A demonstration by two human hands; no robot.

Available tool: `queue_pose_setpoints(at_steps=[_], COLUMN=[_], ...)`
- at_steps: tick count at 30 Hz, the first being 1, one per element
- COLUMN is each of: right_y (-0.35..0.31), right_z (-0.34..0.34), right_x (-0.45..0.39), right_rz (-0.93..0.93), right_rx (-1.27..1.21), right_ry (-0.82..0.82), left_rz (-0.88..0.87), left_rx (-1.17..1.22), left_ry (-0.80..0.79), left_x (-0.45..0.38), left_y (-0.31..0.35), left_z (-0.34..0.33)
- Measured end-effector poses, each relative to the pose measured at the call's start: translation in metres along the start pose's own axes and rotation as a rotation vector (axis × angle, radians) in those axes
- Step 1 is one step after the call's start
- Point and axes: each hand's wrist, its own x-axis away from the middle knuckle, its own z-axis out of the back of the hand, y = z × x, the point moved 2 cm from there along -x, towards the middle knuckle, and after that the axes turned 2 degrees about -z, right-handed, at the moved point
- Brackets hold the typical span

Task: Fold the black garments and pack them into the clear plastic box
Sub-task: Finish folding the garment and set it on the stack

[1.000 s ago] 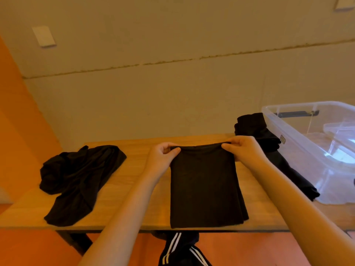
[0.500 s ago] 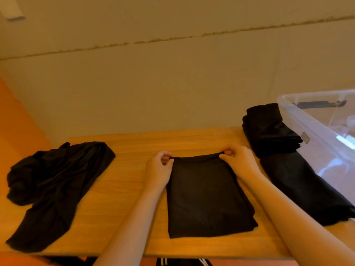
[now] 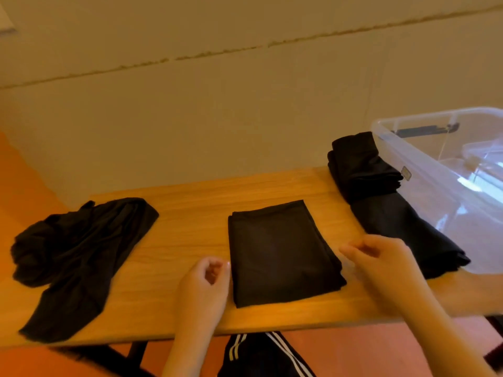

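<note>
Three black garments line the wooden table (image 3: pixel 190 202): a crumpled heap (image 3: pixel 79 251) left, a folded rectangle (image 3: pixel 280 251) mid-table between the loosely curled, empty left hand (image 3: pixel 206 284) and right hand (image 3: pixel 381 259), and folded pieces (image 3: pixel 381 191) touching the clear plastic box (image 3: pixel 446 186).

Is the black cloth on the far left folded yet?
No. The left cloth lies crumpled and spread on the table, unlike the neat rectangle in the middle.
</note>
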Motion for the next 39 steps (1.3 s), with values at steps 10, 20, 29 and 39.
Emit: queue_pose_setpoints(at_steps=[10,20,29,39], right_y=[0.004,-0.007,0.002,0.002], right_z=[-0.026,-0.019,-0.023,-0.025], right_x=[0.025,0.026,0.033,0.025], right_rz=[-0.034,-0.025,0.006,0.017], right_rx=[0.201,-0.011,-0.023,-0.009], right_ry=[-0.012,-0.003,0.116,0.059], left_rz=[-0.038,-0.049,-0.085,-0.106], left_rx=[-0.060,-0.043,-0.047,-0.025], left_ry=[-0.047,-0.031,-0.008,0.021], left_x=[0.055,0.057,0.058,0.057], left_y=[0.007,0.001,-0.001,-0.004], left_z=[-0.005,-0.005,-0.005,-0.008])
